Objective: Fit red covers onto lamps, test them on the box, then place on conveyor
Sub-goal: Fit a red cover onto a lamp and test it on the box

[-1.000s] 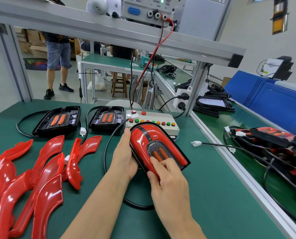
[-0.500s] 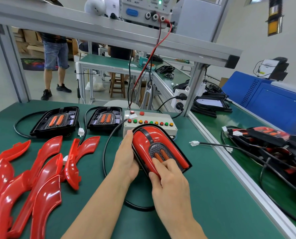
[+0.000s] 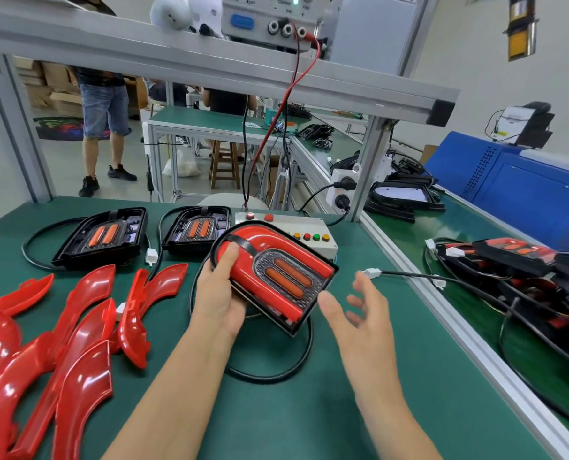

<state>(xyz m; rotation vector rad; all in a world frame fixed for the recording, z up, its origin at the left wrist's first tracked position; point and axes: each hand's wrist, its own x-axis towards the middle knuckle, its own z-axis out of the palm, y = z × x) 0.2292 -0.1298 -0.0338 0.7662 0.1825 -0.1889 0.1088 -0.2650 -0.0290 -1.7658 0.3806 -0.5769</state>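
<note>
My left hand [image 3: 218, 293] grips the left edge of a black lamp with a red cover fitted on it [image 3: 273, 273], held tilted above the green bench. My right hand [image 3: 362, 313] is open just right of the lamp, fingers spread, touching nothing. Behind the lamp stands the white test box [image 3: 313, 232] with coloured buttons. Two uncovered black lamps [image 3: 105, 235] [image 3: 195, 229] lie at the back of the bench. Several loose red covers [image 3: 77, 327] lie at the left. The lamp's black cable [image 3: 276, 373] loops beneath it.
A white connector on a black cable [image 3: 372, 272] lies right of my right hand. The conveyor [image 3: 475, 234] runs along the right behind an aluminium rail and carries finished lamps [image 3: 515, 257]. A shelf beam with a power supply [image 3: 270, 14] hangs overhead. A person [image 3: 100, 114] stands beyond the bench.
My right hand has come off the lamp and opened to its right. My left hand has lifted and tilted the lamp.
</note>
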